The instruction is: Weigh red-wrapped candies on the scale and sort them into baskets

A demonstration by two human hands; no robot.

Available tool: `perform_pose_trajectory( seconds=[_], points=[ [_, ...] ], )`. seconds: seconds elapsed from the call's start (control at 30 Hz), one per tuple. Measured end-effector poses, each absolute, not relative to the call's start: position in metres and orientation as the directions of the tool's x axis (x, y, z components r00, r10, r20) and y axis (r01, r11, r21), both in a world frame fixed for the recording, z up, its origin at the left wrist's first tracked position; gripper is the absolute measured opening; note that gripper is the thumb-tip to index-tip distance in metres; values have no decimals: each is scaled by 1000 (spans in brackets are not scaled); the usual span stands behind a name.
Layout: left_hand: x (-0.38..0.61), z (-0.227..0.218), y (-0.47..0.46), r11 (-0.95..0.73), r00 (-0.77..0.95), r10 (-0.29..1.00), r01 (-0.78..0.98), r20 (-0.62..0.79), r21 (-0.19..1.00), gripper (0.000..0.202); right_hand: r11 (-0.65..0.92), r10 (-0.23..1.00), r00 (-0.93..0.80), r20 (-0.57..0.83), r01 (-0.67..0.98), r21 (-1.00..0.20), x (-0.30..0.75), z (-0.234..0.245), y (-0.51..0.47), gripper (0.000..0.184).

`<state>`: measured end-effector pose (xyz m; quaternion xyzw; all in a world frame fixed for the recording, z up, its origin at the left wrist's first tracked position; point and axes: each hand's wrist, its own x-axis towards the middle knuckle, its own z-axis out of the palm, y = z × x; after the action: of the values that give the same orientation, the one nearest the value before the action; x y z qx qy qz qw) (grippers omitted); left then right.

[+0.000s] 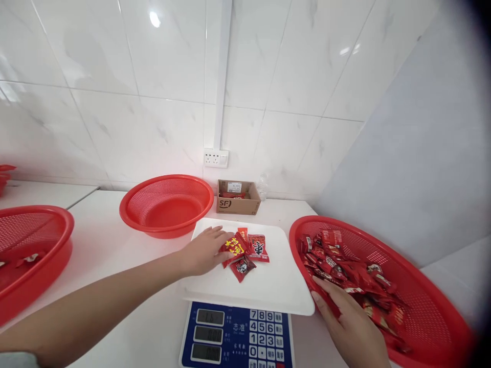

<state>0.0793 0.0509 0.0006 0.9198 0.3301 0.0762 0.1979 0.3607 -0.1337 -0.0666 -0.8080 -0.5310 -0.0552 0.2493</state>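
Observation:
My left hand point(205, 250) reaches over the white scale tray point(215, 294), thumb and fingers around the left edge of a red snack packet point(235, 248) with yellow characters. Touching that packet are a dark-red packet point(243, 267) in front and a red packet with a black character point(259, 248) to its right. A small orange-red packet point(243, 233) lies behind them. My right hand point(351, 322) is closed on the near-left rim of a red plastic basket point(433, 291), fingers inside and thumb outside. Many small red wrapped packets point(356, 273) fill part of this basket.
The blue scale panel point(238, 335) faces me below the tray. A red basket point(166, 204) stands behind left, and another red basket point(36, 214) is at the far left. A cardboard box point(238, 204) holding red packets sits near the wall, below a socket point(216, 158).

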Motion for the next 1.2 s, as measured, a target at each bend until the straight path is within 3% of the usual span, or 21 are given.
perform_pose_trajectory(
  seconds=[0.3,0.47,0.6,0.8,0.93,1.03,1.2],
  points=[
    [93,0,44,-616,709,704,579,45,534,40,-275,854,389,344,901,-335,361,-64,-137,42],
    [62,18,74,-553,498,830,685,250,474,30,-275,840,399,368,897,-345,360,-67,-136,43],
    [47,28,92,-513,413,854,773,318,374,32,-276,836,406,368,892,-358,357,-66,-135,43],
    [93,8,37,-735,753,651,594,94,328,38,-301,829,423,365,889,-345,354,-61,-136,39],
    [120,-4,12,-796,841,541,508,11,329,37,-267,839,391,379,902,-340,354,-58,-137,38],
    [123,-3,13,-787,840,543,511,-4,346,33,-254,844,376,382,908,-333,353,-59,-138,39],
    [121,0,31,-725,774,632,581,22,371,54,-268,845,376,381,913,-309,353,-63,-137,40]
  ],
)
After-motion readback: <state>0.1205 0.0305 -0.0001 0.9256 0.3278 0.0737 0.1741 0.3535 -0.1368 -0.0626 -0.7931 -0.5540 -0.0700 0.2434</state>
